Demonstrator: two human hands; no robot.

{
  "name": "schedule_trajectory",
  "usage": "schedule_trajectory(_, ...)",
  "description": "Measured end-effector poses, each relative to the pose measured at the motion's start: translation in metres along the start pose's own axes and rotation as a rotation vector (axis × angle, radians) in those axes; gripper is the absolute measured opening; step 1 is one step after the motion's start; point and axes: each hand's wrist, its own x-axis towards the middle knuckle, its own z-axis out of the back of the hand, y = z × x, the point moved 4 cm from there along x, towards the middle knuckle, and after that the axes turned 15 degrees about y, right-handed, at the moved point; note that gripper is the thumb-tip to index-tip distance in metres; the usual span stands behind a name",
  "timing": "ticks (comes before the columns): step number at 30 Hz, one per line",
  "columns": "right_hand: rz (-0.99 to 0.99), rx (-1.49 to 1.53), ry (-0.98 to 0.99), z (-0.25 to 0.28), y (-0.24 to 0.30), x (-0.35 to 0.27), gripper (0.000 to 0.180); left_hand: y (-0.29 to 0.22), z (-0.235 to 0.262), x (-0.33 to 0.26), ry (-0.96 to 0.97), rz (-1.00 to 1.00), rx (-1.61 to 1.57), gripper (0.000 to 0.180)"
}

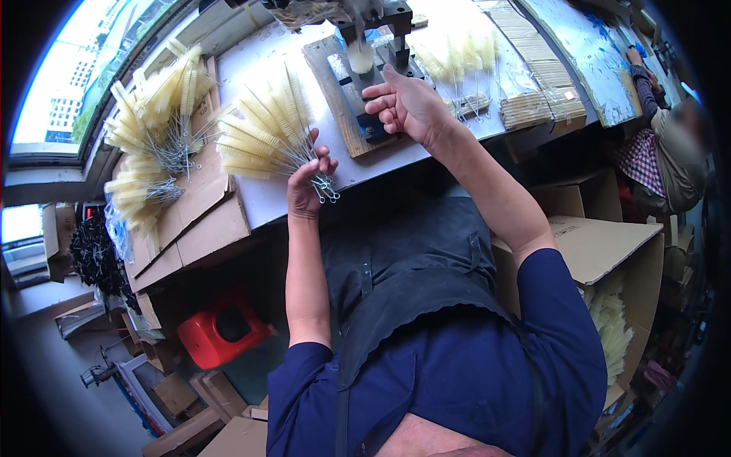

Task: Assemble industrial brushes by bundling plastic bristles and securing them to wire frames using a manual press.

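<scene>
A fan of bottle brushes (259, 137) with pale yellow bristles and looped wire handles lies at the table's front edge. My left hand (306, 183) is closed around their handles, the loops sticking out on its right side. In front of a small dark bench machine (381, 34) is my right hand (411, 107), its thumb raised and apart from the loosely bent fingers. Nothing shows between them. A pale, blurred bristle tuft (360, 58) sits under the machine's head, just beyond that hand.
More brushes (164, 99) are heaped on cardboard at left, others (461, 57) right of the machine. Flattened cardboard (533, 76) lies farther right. A red stool (221, 331) stands below left. An open carton (609, 244) with brushes stands at right; another person (670, 156) sits beyond.
</scene>
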Motion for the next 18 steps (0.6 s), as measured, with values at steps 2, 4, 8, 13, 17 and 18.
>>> schedule_trajectory(2, -0.005, 0.067, -0.035, -0.004, 0.003, -0.004, 0.065, 0.001, 0.000, -0.001, -0.001, 0.008, -0.008, 0.074)
schedule_trajectory(4, 0.023, 0.119, -0.025, -0.006, 0.005, -0.005, 0.077, 0.000, 0.001, -0.001, -0.003, 0.004, -0.012, 0.073)
schedule_trajectory(8, 0.045, 0.224, 0.013, -0.023, 0.013, -0.011, 0.067, 0.000, 0.000, -0.002, -0.007, 0.004, 0.000, 0.073)
schedule_trajectory(13, 0.021, 0.151, 0.064, -0.020, -0.009, 0.004, 0.030, 0.002, -0.002, -0.001, -0.005, 0.012, -0.011, 0.073)
schedule_trajectory(17, -0.009, 0.036, 0.044, -0.009, -0.008, 0.000, 0.027, 0.000, -0.001, -0.002, 0.003, 0.009, -0.024, 0.073)
schedule_trajectory(18, 0.000, 0.001, 0.035, -0.004, -0.005, 0.001, 0.030, 0.000, -0.001, -0.002, 0.008, 0.012, -0.017, 0.072)
